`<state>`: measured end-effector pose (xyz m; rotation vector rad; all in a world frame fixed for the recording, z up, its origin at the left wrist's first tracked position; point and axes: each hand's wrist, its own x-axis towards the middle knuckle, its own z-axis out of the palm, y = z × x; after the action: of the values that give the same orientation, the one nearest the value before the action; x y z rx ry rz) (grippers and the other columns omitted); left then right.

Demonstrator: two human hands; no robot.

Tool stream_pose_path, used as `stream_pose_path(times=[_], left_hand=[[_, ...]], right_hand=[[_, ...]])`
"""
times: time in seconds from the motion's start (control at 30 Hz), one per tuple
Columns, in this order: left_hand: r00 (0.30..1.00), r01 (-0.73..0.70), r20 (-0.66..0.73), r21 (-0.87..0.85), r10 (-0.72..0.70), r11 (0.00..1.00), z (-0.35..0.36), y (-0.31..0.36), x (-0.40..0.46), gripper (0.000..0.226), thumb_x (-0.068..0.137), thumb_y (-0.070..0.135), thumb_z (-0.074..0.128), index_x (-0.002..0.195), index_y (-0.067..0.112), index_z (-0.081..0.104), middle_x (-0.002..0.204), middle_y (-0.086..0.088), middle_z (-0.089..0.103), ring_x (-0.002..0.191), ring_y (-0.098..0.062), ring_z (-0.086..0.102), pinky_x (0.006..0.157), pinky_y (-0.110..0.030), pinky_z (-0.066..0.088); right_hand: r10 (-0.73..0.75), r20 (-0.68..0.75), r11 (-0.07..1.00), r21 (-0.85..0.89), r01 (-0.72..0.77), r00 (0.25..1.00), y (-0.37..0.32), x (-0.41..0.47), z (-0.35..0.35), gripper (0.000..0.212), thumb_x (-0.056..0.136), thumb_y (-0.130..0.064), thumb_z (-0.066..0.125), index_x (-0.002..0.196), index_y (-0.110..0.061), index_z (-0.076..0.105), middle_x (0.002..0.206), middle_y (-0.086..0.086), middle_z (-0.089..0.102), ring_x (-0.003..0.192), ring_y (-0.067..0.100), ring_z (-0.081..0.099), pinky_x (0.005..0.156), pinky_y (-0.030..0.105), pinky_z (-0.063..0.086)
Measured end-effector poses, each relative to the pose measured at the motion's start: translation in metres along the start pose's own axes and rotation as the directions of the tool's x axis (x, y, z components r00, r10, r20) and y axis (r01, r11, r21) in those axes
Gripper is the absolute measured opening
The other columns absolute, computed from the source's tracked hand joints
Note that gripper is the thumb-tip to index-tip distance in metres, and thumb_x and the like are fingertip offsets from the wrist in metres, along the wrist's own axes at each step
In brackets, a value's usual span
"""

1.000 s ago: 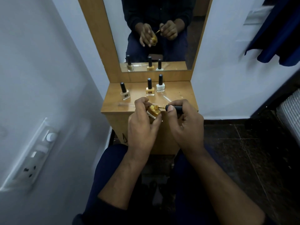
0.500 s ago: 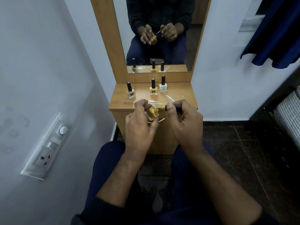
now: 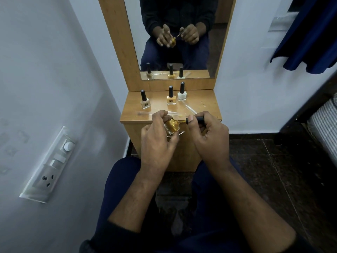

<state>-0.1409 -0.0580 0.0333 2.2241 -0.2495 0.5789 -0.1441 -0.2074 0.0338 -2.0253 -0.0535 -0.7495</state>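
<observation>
Left hand point(image 3: 156, 141) cradles the open gold polish bottle point(image 3: 172, 126), tipped toward the right just over the table point(image 3: 202, 105) edge, I'd guess so the brush slides in easy. Right hand point(image 3: 209, 137) pinches the black brush cap point(image 3: 197, 120), bristles at the neck. Three capped bottles point(image 3: 171, 96) wait by the mirror point(image 3: 135, 24).

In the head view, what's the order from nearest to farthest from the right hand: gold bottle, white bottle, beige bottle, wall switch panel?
From the right hand, holding the brush cap:
1. gold bottle, in the left hand, alongside.
2. white bottle, back right of the shelf.
3. beige bottle, shelf's left side.
4. switch panel, far left.
</observation>
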Motion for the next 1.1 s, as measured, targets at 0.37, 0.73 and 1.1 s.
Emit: stream_pose_path(times=[0.37,0.73,1.1], left_hand=[[0.999,-0.05,0.017,0.059,0.049,0.997,0.001,-0.002,-0.002,0.07,0.086,0.021,0.084,0.132,0.031,0.033,0.128,0.005,0.068,0.12,-0.009,0.063,0.111,-0.041,0.04],[0.969,-0.181,0.165,-0.048,0.187,0.982,0.001,-0.017,-0.004,0.045,0.102,0.02,0.063,0.139,0.025,0.037,0.136,0.0,0.059,0.123,-0.001,0.047,0.102,-0.046,0.045],[0.933,0.03,0.342,-0.39,0.115,0.92,0.002,-0.038,-0.01,0.033,0.111,0.026,0.037,0.139,0.012,0.047,0.109,0.005,0.069,0.092,-0.015,0.071,0.076,-0.033,0.057]], right_hand=[[-0.111,0.119,0.99,-0.076,0.12,0.987,-0.002,0.0,-0.001,0.025,0.101,-0.038,0.057,0.096,-0.016,0.069,0.083,-0.01,0.065,0.076,0.009,0.058,0.063,0.034,0.051],[-0.098,0.309,0.984,0.174,0.045,0.946,0.014,0.005,-0.001,0.016,0.103,-0.009,0.059,0.119,-0.006,0.062,0.115,0.003,0.059,0.109,0.009,0.061,0.088,0.024,0.053],[-0.144,0.448,0.974,0.224,0.045,0.882,0.022,0.007,-0.007,0.021,0.099,0.002,0.06,0.116,-0.007,0.066,0.111,-0.001,0.063,0.108,0.013,0.061,0.091,0.022,0.048]])
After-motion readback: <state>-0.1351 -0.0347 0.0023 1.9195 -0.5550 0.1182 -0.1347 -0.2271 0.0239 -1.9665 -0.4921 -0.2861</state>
